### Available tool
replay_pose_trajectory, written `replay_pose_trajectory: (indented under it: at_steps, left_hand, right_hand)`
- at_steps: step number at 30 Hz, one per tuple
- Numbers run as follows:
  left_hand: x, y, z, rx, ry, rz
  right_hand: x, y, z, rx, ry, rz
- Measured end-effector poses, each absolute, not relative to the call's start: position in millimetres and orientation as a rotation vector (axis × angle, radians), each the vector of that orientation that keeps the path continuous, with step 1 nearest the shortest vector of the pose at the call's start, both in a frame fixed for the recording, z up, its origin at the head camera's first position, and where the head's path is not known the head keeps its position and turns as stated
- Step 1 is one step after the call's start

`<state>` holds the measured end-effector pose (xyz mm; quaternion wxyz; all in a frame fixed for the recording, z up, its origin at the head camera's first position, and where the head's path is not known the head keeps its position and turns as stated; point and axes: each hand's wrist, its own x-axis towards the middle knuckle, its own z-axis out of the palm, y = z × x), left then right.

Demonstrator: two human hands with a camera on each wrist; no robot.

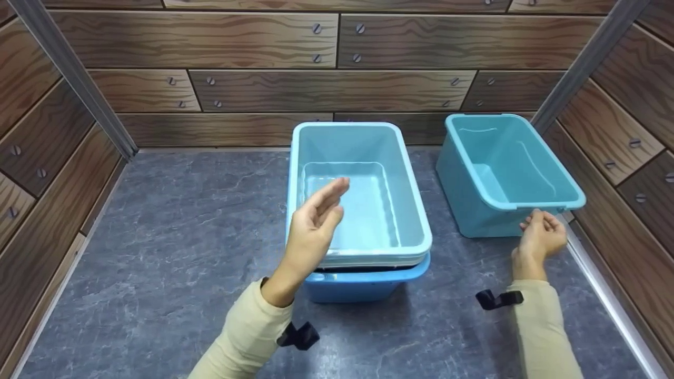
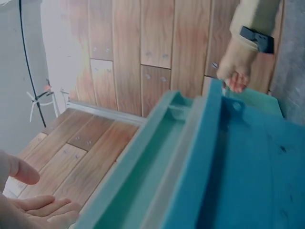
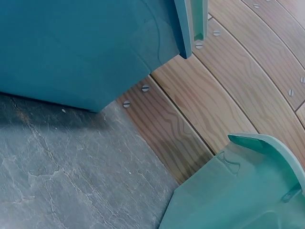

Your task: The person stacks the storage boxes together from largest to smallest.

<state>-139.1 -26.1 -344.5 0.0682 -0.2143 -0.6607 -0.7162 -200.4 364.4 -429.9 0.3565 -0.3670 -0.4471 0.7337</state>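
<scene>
Teal rectangular plastic bin (image 1: 463, 195), open at the top, stands upright on the dark grey, marble-patterned table (image 1: 200, 237) to my right, near the corner of the brown wood-patterned panels (image 1: 263, 39). My right grip (image 1: 539, 239) is at its near end, fingers curled just under the rim. The fingertips are partly turned from the head view, so I cannot fairly tell whether they pinch the rim or only lie against it. My right wrist view gives no help: the grip lies outside it, and only one end of the teal bin shows, cut off at the lower right corner.

My left grip (image 1: 310, 229) is released, fingers extended and thumb apart, over the left side of a pale blue rectangular plastic bin (image 1: 347, 143). It hides part of that bin's left wall and rim. In my left wrist view the same grip is cropped at the lower left edge, and the stack blocks nearly all of the teal bin.

The pale blue bin sits nested in a brighter blue plastic bin (image 1: 358, 289); pale rims crowd together between them, too tight to count. My cream sleeves (image 1: 253, 331), banded with black straps (image 1: 299, 336), run out of the head view at the bottom.
</scene>
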Motion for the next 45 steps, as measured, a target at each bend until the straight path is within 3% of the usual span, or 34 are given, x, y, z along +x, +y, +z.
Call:
replay_pose_trajectory:
  at_steps: [21, 45]
  left_hand:
    - [-139, 27, -347, -0.764, -2.168, -2.256]
    - [-126, 48, -351, -0.968, -2.318, -2.2]
  right_hand:
    - [-206, 372, -425, -1.141, -1.342, 1.866]
    - [-212, 365, -424, -1.061, -1.377, 1.951]
